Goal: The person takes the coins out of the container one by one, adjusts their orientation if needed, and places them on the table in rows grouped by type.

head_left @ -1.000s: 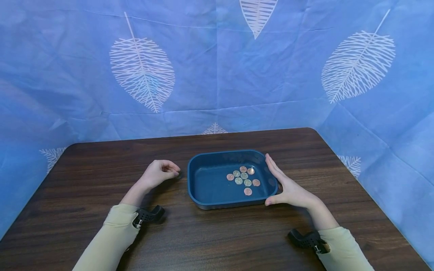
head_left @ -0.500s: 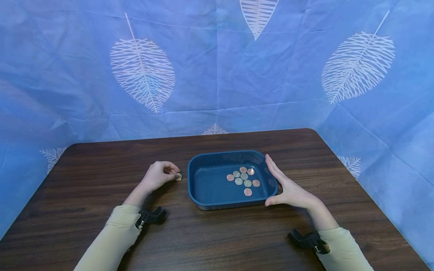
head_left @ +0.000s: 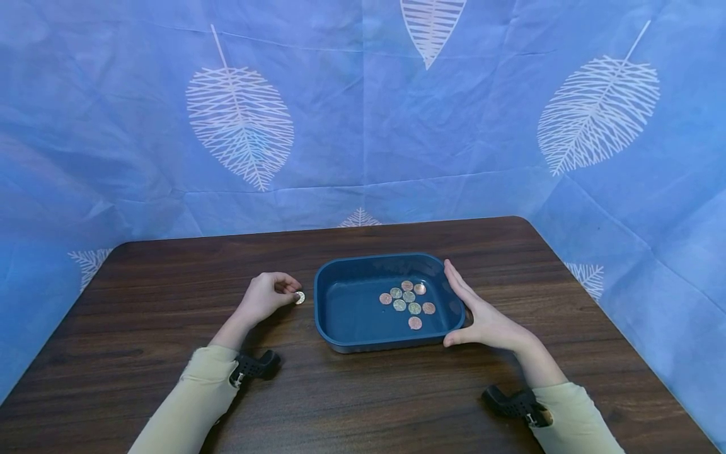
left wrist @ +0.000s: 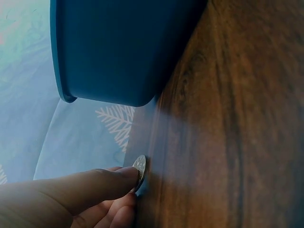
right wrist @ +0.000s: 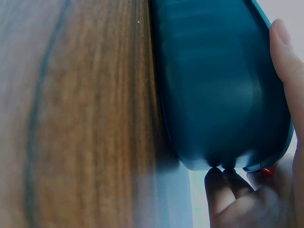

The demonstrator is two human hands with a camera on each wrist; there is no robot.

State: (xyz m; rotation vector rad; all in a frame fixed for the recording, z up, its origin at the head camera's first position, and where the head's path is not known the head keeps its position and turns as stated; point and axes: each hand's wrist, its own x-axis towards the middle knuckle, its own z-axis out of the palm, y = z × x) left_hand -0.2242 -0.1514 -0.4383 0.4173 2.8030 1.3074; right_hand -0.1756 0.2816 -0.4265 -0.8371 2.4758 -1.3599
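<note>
And behind the dark wood-grain table (head_left: 368, 403), rounded at its far corners, hangs a creased blue cloth (head_left: 323, 113), white leaf prints (head_left: 241, 129) scattered across it!

"Your left hand (head_left: 263, 296)?"
"I pinch with it, on the bench's (head_left: 363, 403) left-edge side."
"The right hand (head_left: 482, 321)?"
"Nearer the right edge, my thumb and fingers spread wide apart."

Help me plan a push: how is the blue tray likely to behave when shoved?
The blue tray is probably stiff: no bend shows where the right hand holds its end. Being low and wide, it should slide rather than tip. The coins lie flat on its floor, so an abrupt shove may shift them.
</note>
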